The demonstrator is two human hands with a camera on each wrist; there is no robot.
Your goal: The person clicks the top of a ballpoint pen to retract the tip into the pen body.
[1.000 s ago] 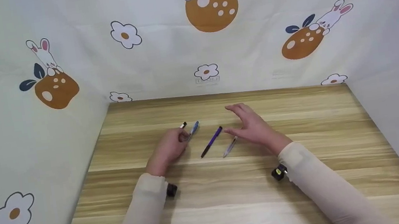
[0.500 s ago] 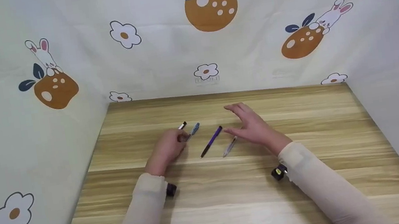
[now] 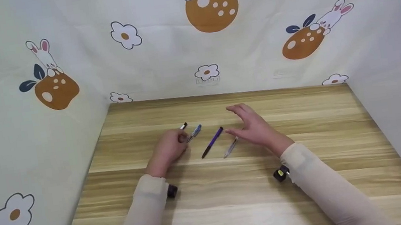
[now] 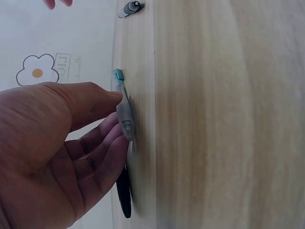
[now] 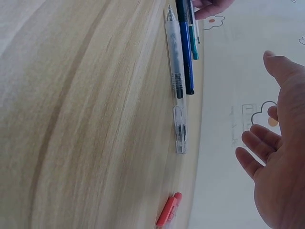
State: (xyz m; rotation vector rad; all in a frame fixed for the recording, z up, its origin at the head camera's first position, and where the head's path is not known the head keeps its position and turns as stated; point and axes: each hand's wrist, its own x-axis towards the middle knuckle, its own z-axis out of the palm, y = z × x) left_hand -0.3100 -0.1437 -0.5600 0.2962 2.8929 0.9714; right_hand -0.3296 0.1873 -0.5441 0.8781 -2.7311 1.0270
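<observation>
Left hand pinches clear pen on wooden table (black pen beside). Right hand hovers spread, fingers relaxed, over purple pen.

My left hand fills the lower left of the frame, thumb and fingertips touching a clear pen with a teal end lying on the wooden table. A black pen pokes out beneath my fingers. A grey pen tip sits at the top edge.
</observation>
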